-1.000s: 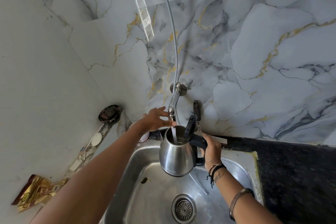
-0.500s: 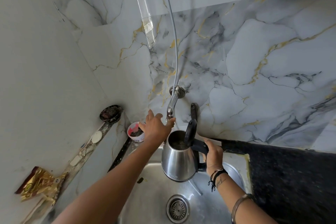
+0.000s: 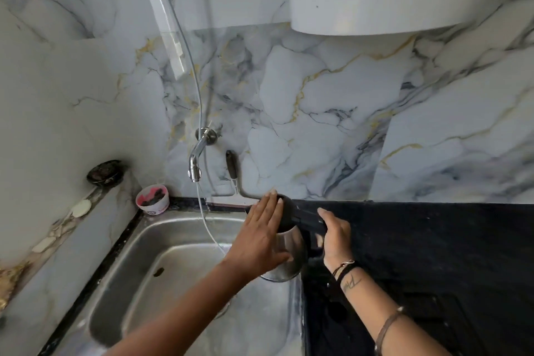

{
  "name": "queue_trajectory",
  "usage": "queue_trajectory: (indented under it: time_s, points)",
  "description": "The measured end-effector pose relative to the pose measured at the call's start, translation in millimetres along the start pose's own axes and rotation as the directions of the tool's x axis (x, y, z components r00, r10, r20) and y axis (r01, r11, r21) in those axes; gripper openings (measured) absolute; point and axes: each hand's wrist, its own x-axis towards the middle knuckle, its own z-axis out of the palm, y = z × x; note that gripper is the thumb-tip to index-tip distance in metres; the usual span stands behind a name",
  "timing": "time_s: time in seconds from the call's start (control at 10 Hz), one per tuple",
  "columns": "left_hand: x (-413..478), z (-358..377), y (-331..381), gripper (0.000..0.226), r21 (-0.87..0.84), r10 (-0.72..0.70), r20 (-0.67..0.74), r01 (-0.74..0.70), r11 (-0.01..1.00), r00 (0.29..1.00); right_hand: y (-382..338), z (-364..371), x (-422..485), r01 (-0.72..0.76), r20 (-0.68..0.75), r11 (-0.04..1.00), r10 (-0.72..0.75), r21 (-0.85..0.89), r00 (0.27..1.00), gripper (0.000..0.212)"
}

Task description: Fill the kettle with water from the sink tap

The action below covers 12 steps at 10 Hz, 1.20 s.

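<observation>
One kettle (image 3: 290, 251): right hand (image 3: 335, 235) fingers grip its handle, left hand (image 3: 261, 240) lies open-fingered against it.

A black stone countertop (image 3: 433, 240) holds a steel sink (image 3: 138, 243). A small pink-rimmed cup (image 3: 153, 199) stands on its back left corner, with a white scraper (image 3: 231, 196) flat along the rear edge.

The steel kettle (image 3: 289, 251) — black lid shut — sits upright at the sink's (image 3: 135, 243) right edge. The wall tap (image 3: 198, 159) runs a thin stream — well left of it.
</observation>
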Motion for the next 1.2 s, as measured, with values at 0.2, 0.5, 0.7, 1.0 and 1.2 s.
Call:
queue_trajectory:
  time_s: [0.2, 0.5, 0.7, 1.0, 1.2]
  points:
    - [14.1, 9.8, 96.0, 0.110, -0.098, -0.065, -0.043, 0.061, 0.993, 0.997, -52.9, -78.1, -1.6, 0.037, -0.005, 0.998, -0.038, -0.045, 0.999, 0.018]
    - [-8.6, 40.1, 184.9, 0.103, -0.125, -0.109, 0.013, 0.110, 0.986, 0.994, -56.0, -168.4, -14.9, -0.043, 0.021, 0.999, 0.044, -0.031, 0.999, 0.020]
    - [-49.4, 72.4, 202.2, 0.103, -0.092, -0.139, 0.095, 0.148, 0.985, 0.986, -27.5, -203.3, -39.3, -0.119, 0.029, 0.990, 0.121, -0.077, 0.992, 0.028]
    - [-57.8, 82.3, 202.0, 0.096, -0.125, -0.080, 0.121, 0.095, 0.988, 0.989, -16.6, -211.9, -43.8, -0.042, 0.002, 0.980, 0.044, -0.197, 0.999, 0.024]
    - [-69.5, 70.8, 190.1, 0.098, -0.170, 0.007, 0.058, 0.003, 0.985, 0.998, -46.3, -201.0, -56.5, 0.213, 0.078, 0.864, -0.199, -0.456, 0.977, 0.044]
